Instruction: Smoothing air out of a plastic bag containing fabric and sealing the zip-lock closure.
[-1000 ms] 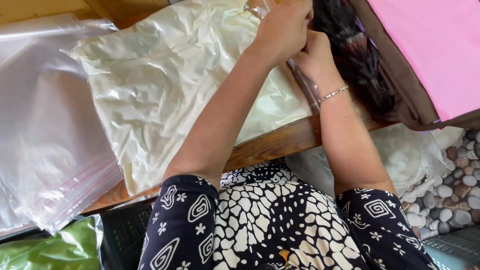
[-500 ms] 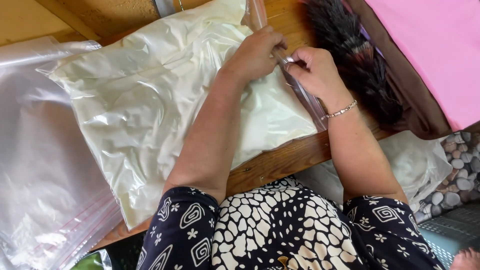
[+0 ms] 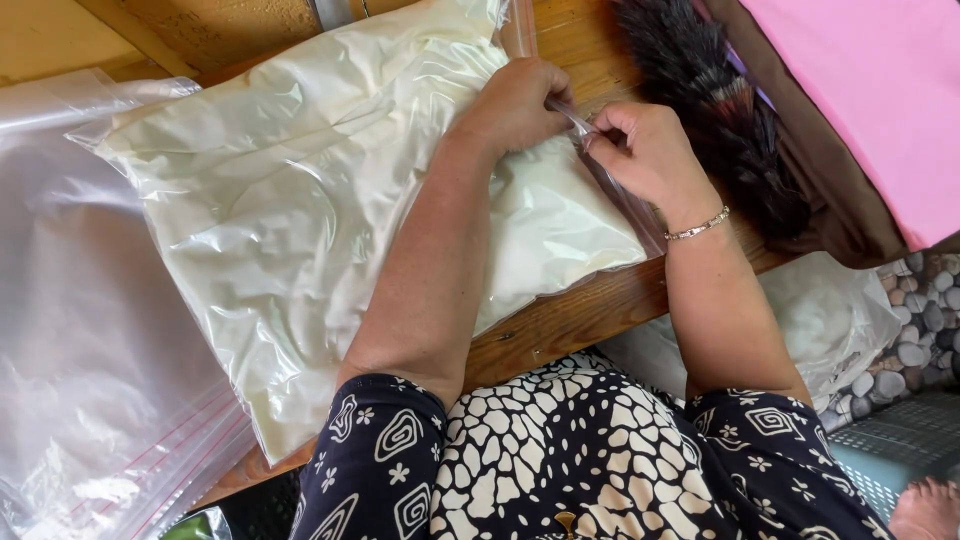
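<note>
Wooden table (image 3: 560,330), pebble floor (image 3: 925,320)

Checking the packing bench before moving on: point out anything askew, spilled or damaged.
Nothing spilled or torn. The filled bag lies slanted, its lower corner hanging past the wooden table edge. Left hand and right hand pinch its open end. The stack of empty bags overhangs too.

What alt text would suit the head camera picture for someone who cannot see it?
Two bare hands, left hand and right hand, pinch the open edge of a clear plastic bag stuffed with cream cloth on a wooden table. Empty clear bags lie left, a dark feather duster right.
</note>
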